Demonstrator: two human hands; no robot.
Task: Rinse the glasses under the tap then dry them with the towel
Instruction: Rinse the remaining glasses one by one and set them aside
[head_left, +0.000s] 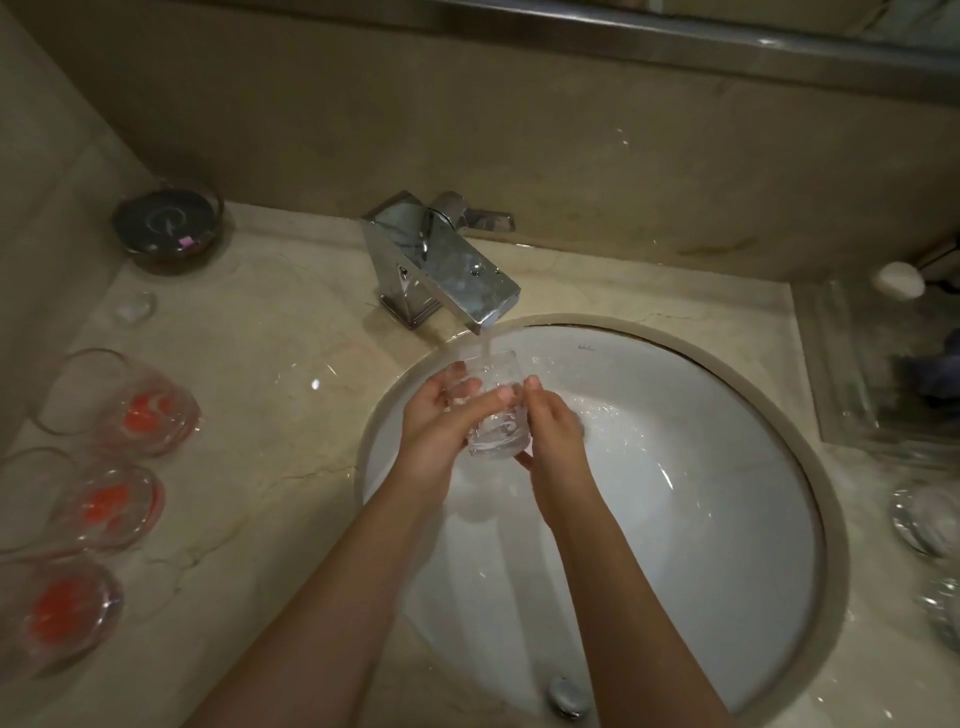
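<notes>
Head view is showing you the marble worktop (270, 332) filling the frame, with the white sink (701, 519) sitting low and right of centre. The chrome tap (441, 270) is standing at twelve o'clock of the basin and pouring a thin stream straight down. You are holding the clear glass (496, 415) right under that stream, mouth tilted up toward the spout, most likely so the water is running inside and spilling back into the basin rather than onto the stone. Your left hand (441, 415) is wrapping its fingers round the nine o'clock side of the glass, and your right hand (553, 421) is gripping the three o'clock side, so both are steadying a wet, slippery thing. Three more glasses (119, 405) with orange marks are waiting in a line at nine o'clock on the worktop, probably kept apart until their turn. A dark round dish (166, 223) is sitting at eleven o'clock. At three o'clock, clear objects are blurring together and getting cut by the frame edge. No towel is showing anywhere you are looking.
</notes>
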